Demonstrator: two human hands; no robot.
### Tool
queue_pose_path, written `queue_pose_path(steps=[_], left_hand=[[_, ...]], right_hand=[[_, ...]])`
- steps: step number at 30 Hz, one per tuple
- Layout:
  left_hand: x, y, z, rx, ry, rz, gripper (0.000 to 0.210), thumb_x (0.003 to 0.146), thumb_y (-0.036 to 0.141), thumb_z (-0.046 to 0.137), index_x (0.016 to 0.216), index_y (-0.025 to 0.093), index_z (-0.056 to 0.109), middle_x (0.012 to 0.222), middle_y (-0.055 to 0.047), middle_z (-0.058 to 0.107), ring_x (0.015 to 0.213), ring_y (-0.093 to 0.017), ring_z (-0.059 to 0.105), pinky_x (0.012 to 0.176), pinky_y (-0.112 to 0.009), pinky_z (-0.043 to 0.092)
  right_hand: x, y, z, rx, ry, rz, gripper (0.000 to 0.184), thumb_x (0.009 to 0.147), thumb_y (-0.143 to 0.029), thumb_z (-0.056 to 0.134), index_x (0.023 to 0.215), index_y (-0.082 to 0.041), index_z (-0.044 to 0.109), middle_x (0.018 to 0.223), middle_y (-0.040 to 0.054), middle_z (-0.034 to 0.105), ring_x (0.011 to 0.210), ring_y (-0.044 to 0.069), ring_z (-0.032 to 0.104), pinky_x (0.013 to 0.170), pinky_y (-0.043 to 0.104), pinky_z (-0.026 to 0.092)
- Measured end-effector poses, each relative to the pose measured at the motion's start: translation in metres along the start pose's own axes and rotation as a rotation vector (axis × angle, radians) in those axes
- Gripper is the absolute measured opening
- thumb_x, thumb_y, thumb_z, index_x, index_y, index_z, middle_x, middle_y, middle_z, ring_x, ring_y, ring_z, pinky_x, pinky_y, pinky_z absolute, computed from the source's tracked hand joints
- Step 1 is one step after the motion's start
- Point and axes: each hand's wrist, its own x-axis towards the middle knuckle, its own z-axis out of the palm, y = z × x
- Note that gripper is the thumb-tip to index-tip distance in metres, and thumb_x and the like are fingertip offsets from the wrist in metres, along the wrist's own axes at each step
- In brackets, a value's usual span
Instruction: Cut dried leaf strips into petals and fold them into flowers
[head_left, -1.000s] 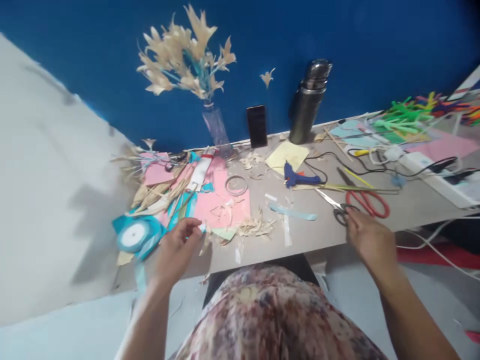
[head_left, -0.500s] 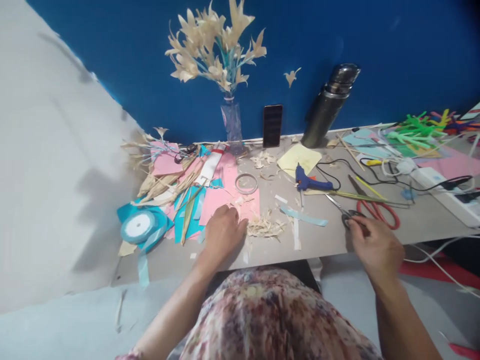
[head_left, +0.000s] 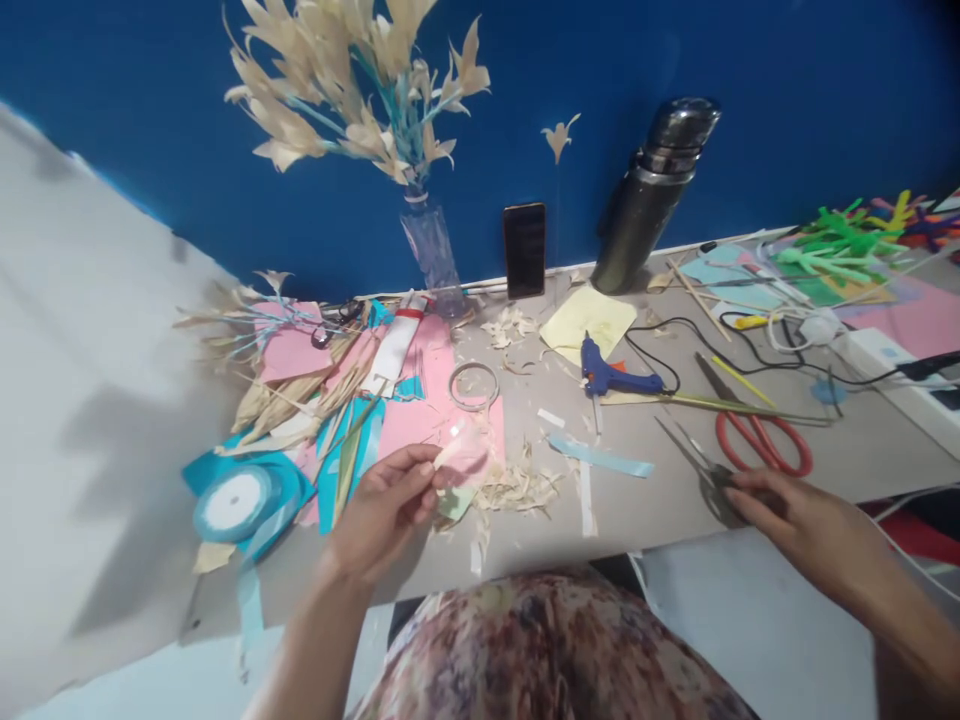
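My left hand [head_left: 386,505] is raised a little above the table with thumb and fingertips pinched on a small, thin, pale strip [head_left: 452,447], perhaps dried husk. Below it lie a pink sheet [head_left: 412,415] and a heap of cream husk scraps [head_left: 517,490]. My right hand [head_left: 795,520] grips the dark handles of small scissors [head_left: 699,455], whose blades are parted and point away to the left. Large red-handled scissors [head_left: 761,440] lie just beyond this hand. A light-blue ribbon piece [head_left: 600,456] rests between the hands.
A blue glue gun [head_left: 619,375] lies near a yellow paper [head_left: 589,320]. Husk flowers stand in a clear bottle [head_left: 433,255] beside a phone [head_left: 525,250] and a flask [head_left: 649,210]. A ribbon roll [head_left: 236,500] sits left; a white power strip [head_left: 900,380] is right.
My left hand has lifted off the pink sheet with the pale strip pinched in it. My right hand has raised the small scissors slightly, and their blades show more clearly. The view has shifted.
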Motion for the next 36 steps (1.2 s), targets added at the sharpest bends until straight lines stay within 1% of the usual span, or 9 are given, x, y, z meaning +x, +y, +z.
queue_pose_path(steps=[3,5,7,10,12,15,19,23,36], left_hand=[[0.003,-0.009,0.009,-0.083,-0.063,-0.004,0.034,0.067,0.034,0.087,0.087,0.015,0.068,0.067,0.001,0.061,0.051,-0.005,0.048,0.046,-0.017,0.032],[0.006,-0.015,0.014,-0.096,-0.08,0.025,0.032,0.068,0.036,0.086,0.084,0.016,0.068,0.064,0.002,0.059,0.051,-0.006,0.048,0.047,-0.017,0.031],[0.009,-0.018,0.018,-0.043,-0.118,0.075,0.031,0.071,0.04,0.084,0.081,0.015,0.069,0.059,0.002,0.056,0.05,-0.006,0.046,0.048,-0.018,0.03],[0.011,-0.017,0.02,0.052,-0.272,0.161,0.041,0.083,0.054,0.069,0.075,0.013,0.069,0.051,0.002,0.049,0.048,-0.007,0.04,0.05,-0.021,0.03],[0.012,-0.015,0.02,0.078,-0.374,0.197,0.043,0.088,0.055,0.062,0.078,0.014,0.069,0.049,0.003,0.047,0.047,-0.008,0.036,0.051,-0.023,0.03],[0.015,-0.011,0.018,0.1,-0.419,0.224,0.032,0.091,0.048,0.061,0.088,0.017,0.067,0.047,0.006,0.045,0.045,-0.007,0.033,0.05,-0.023,0.027],[0.02,-0.011,0.015,0.193,-0.331,0.222,0.026,0.093,0.042,0.06,0.086,0.017,0.062,0.044,0.007,0.044,0.042,-0.006,0.031,0.048,-0.022,0.025],[0.023,-0.01,0.014,0.277,-0.262,0.204,0.029,0.092,0.044,0.061,0.083,0.016,0.061,0.042,0.008,0.043,0.039,-0.005,0.029,0.046,-0.021,0.022],[0.027,-0.007,0.013,0.385,-0.239,0.194,0.033,0.092,0.044,0.061,0.075,0.016,0.059,0.041,0.008,0.041,0.041,-0.006,0.028,0.047,-0.023,0.02]], right_hand=[[-0.017,-0.01,-0.009,0.387,-0.139,0.153,0.033,0.075,-0.058,0.068,0.089,-0.028,0.075,0.065,0.0112,0.071,0.043,0.023,0.057,0.045,0.036,0.046],[-0.022,-0.037,-0.003,0.682,-0.199,0.23,0.042,0.07,-0.06,0.073,0.095,-0.025,0.074,0.073,0.0145,0.072,0.048,0.023,0.057,0.044,0.035,0.044],[-0.018,-0.078,0.011,0.885,-0.334,0.207,0.049,0.059,-0.06,0.081,0.089,-0.021,0.073,0.08,0.0155,0.072,0.058,0.024,0.06,0.047,0.033,0.044],[-0.001,-0.145,0.036,0.957,-0.665,0.069,0.039,0.067,-0.055,0.076,0.074,-0.017,0.066,0.068,0.0065,0.063,0.06,0.019,0.055,0.054,0.029,0.043],[0.011,-0.178,0.047,0.915,-0.775,0.019,0.029,0.074,-0.045,0.067,0.071,-0.017,0.062,0.063,0.0024,0.058,0.057,0.015,0.051,0.054,0.026,0.04],[0.022,-0.205,0.054,0.75,-0.896,-0.103,0.015,0.07,-0.027,0.067,0.081,-0.018,0.065,0.07,-0.0005,0.059,0.061,0.013,0.049,0.054,0.022,0.036],[0.03,-0.216,0.055,0.556,-0.803,-0.25,0.016,0.066,-0.028,0.073,0.073,-0.02,0.061,0.07,-0.0033,0.057,0.062,0.012,0.044,0.053,0.021,0.03],[0.035,-0.221,0.058,0.421,-0.671,-0.3,0.037,0.065,-0.033,0.076,0.057,-0.019,0.043,0.059,-0.0062,0.047,0.058,0.01,0.037,0.051,0.022,0.025],[0.031,-0.214,0.064,0.363,-0.622,-0.317,0.046,0.073,-0.042,0.073,0.057,-0.018,0.038,0.055,-0.0075,0.036,0.055,0.009,0.029,0.05,0.024,0.018]])
